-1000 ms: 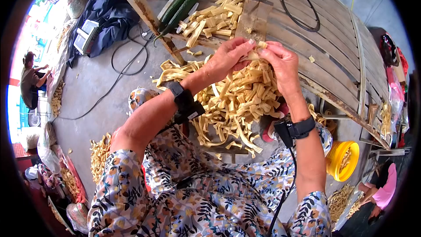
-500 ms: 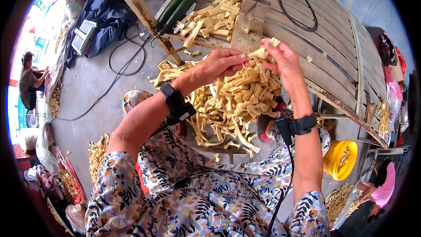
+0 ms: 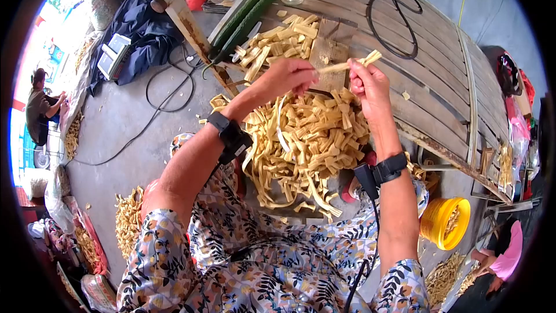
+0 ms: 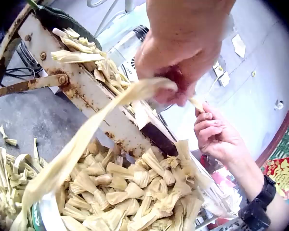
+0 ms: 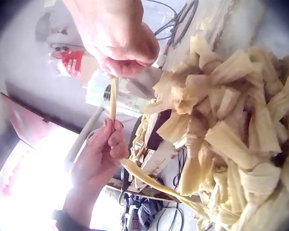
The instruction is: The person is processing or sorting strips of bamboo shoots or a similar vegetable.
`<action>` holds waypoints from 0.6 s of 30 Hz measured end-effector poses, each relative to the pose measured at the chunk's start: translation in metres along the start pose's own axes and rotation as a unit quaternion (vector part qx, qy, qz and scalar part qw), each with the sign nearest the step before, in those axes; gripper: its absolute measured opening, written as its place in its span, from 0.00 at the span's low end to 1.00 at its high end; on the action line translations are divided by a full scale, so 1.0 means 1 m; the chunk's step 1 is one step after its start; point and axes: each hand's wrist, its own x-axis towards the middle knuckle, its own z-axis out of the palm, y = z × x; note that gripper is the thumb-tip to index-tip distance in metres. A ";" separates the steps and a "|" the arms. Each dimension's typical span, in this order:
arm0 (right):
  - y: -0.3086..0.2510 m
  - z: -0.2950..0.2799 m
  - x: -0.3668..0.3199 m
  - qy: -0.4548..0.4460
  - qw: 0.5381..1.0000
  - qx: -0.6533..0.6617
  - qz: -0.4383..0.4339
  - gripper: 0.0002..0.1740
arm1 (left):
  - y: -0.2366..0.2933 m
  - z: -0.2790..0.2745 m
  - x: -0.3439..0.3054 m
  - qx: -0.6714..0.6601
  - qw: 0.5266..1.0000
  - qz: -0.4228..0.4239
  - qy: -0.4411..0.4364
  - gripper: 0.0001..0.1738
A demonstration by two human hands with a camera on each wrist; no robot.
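The slatted bench (image 3: 434,81) stands beyond the hands, with the pile (image 3: 313,133) of knotted pieces heaped against its near edge. A yellow bucket (image 3: 431,220) sits to the right, below the bench, holding similar pieces. On the bench's near edge lies a short board (image 3: 341,35), its surface dusted with crumbs.

The left hand (image 3: 286,75) and the right hand (image 3: 370,81) are held up over the far side of the pile, slightly apart. The strip (image 3: 334,68) runs straight between them, in the air and clear of the pile, its ends pinched between thumb and fingers on either side. The right hand's other fingers are curled in; the left is blurred in the head view, though the right wrist view shows its fingertips closed on the strip. A split bundle (image 3: 370,58) pokes out past the right hand, and a long tail (image 4: 89,126) droops from the left.

The step looks like drawing the strip tight. An even, gentle pull should suit it best, with the pinch near the folds and the tail free of the pile, since a jerk could tear it.
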 end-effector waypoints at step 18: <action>0.033 0.002 0.073 0.119 0.986 -0.088 -0.072 0.06 | -0.047 -0.002 0.084 0.182 0.932 0.153 0.275 0.09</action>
